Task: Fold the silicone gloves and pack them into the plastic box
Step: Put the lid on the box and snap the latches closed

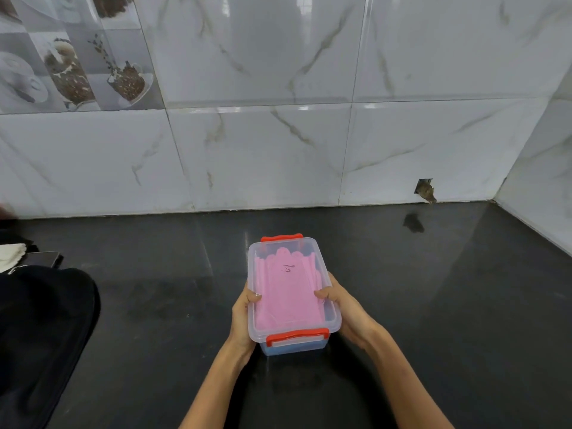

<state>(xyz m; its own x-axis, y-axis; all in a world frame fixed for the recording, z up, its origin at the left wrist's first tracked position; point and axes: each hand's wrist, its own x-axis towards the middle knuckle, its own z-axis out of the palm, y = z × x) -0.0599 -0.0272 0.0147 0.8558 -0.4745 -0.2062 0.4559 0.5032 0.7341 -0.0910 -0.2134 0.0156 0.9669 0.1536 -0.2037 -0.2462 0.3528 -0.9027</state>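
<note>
A clear plastic box [332, 317] with a clear lid and two red latches, one at the far end [281, 237] and one at the near end [297, 335], sits on the black counter. Pink silicone gloves [286, 292] lie flat inside, seen through the lid, fingers toward the wall; something blue shows below them near the bottom. My left hand [243, 317] grips the box's left side, thumb on the lid. My right hand [343, 308] grips the right side, thumb on the lid too.
The glossy black counter [433, 289] ends at a white marble-tiled wall [278, 150], with a side wall at the right. A black bag [40, 335] lies at the left edge, a white cloth [10, 253] behind it. A small hole [425, 188] marks the wall's base.
</note>
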